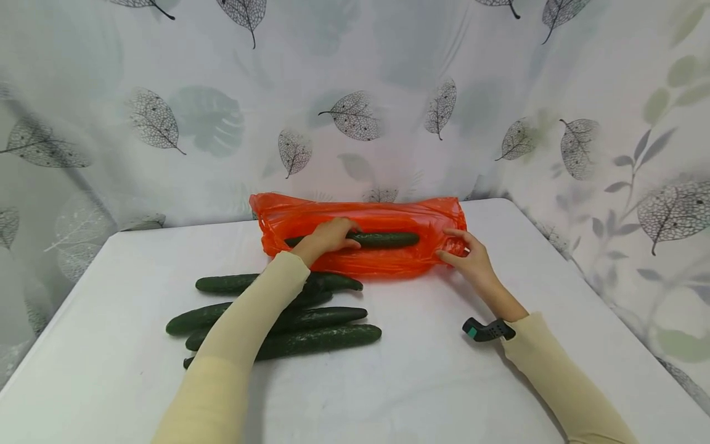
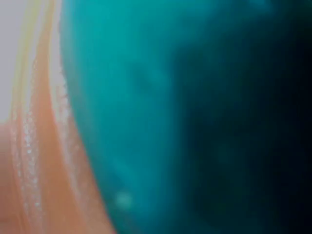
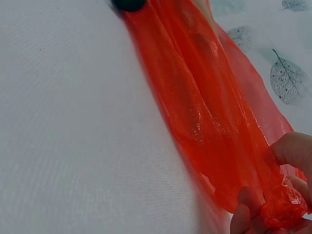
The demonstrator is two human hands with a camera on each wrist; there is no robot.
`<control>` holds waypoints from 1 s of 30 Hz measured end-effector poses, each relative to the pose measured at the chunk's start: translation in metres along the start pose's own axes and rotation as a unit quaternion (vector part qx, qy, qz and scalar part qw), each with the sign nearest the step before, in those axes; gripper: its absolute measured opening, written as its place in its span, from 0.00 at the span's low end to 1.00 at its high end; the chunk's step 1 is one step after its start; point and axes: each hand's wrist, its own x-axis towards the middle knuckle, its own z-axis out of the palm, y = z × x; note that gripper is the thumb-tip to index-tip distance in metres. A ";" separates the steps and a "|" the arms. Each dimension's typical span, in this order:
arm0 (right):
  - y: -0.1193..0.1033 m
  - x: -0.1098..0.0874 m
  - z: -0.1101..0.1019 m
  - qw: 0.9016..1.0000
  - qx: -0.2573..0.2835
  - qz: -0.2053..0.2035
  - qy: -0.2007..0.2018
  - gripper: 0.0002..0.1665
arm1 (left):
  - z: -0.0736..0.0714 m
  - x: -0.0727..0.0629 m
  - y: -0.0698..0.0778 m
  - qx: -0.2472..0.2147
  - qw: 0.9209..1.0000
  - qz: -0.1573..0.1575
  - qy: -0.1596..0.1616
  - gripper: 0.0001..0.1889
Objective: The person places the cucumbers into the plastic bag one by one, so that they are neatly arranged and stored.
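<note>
A red plastic bag lies at the far side of the table with its opening spread. Inside the opening rests a long dark green cucumber, lying lengthwise. My left hand grips this cucumber around its middle, fingers over the top and thumb on the near side. At the bag's right end, my right hand holds the plastic between thumb and fingers; the right wrist view shows crumpled film among the fingers. Blurred teal and dark shapes fill most of the left wrist view, hiding the left hand's work.
Several cucumbers lie side by side on the white table, nearer than the bag and partly under the left sleeve. A leaf-patterned curtain hangs behind the table. The right wrist wears a black band.
</note>
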 end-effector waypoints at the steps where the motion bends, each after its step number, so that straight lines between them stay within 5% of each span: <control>1: 0.000 0.000 0.000 1.000 0.000 0.003 0.000 0.34 | -0.001 0.000 0.000 0.000 1.000 0.003 0.001 0.25; 11: -0.004 0.000 0.000 1.000 -0.004 0.010 -0.005 0.35 | -0.005 -0.004 -0.002 0.000 1.000 0.000 0.006 0.23; 22: 0.000 -0.002 0.003 1.000 0.004 0.009 -0.008 0.34 | -0.009 -0.010 -0.011 -0.060 0.998 0.031 0.014 0.16; 30: -0.007 0.000 0.001 1.000 -0.001 0.001 -0.001 0.33 | -0.017 -0.011 -0.009 -0.086 0.993 0.060 0.049 0.16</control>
